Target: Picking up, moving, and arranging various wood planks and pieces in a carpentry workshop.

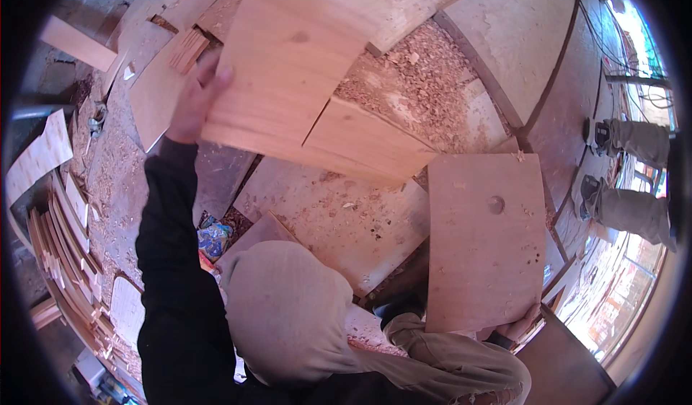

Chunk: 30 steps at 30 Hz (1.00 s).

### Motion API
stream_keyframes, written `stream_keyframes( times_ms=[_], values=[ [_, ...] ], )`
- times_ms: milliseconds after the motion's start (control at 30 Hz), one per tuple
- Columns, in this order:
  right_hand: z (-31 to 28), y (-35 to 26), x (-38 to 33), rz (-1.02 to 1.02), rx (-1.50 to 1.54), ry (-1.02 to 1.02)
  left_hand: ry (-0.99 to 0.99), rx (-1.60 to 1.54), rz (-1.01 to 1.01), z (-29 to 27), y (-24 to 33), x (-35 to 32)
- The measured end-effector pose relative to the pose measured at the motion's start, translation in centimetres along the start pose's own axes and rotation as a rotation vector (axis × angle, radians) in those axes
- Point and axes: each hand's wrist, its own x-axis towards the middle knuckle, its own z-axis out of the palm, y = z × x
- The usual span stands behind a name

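Note:
My left hand (194, 106) is closed on the left edge of a light wooden board (288, 59), raised at the upper middle and blurred along its far edge. Against that board's lower right side lies another light wooden piece (371, 142), parted from it by a dark slit; whether the two are joined I cannot tell. My right hand (520, 326) grips the bottom right corner of a brownish rectangular board (483, 239) with a round knot mark, which stands beside my knee. Its fingers are partly hidden behind the board.
Wood shavings (425, 80) cover the floor ahead. Large flat panels (515, 30) lie at the far right, where another person's legs (634, 138) stand. Stacked thin boards (65, 253) line the left. A crumpled blue packet (214, 238) lies near my left knee (285, 304).

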Motion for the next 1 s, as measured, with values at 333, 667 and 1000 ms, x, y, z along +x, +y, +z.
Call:
stream_keyframes(
  times_ms=[333, 667, 1000],
  values=[
    [-0.4, 0.7, 0.4, 0.108, 0.128, -0.102, 0.098, 0.001, 0.000, -1.0, 1.4, 1.4],
    [-0.8, 1.2, 0.4, 0.124, 0.172, -0.127, -0.022, 0.392, -0.274, -3.4, -5.1, 9.7],
    [-2.1, 1.8, 1.1, 0.097, 0.056, -0.062, -0.220, -0.212, -0.146, -4.1, -0.3, 0.5]
  ],
)
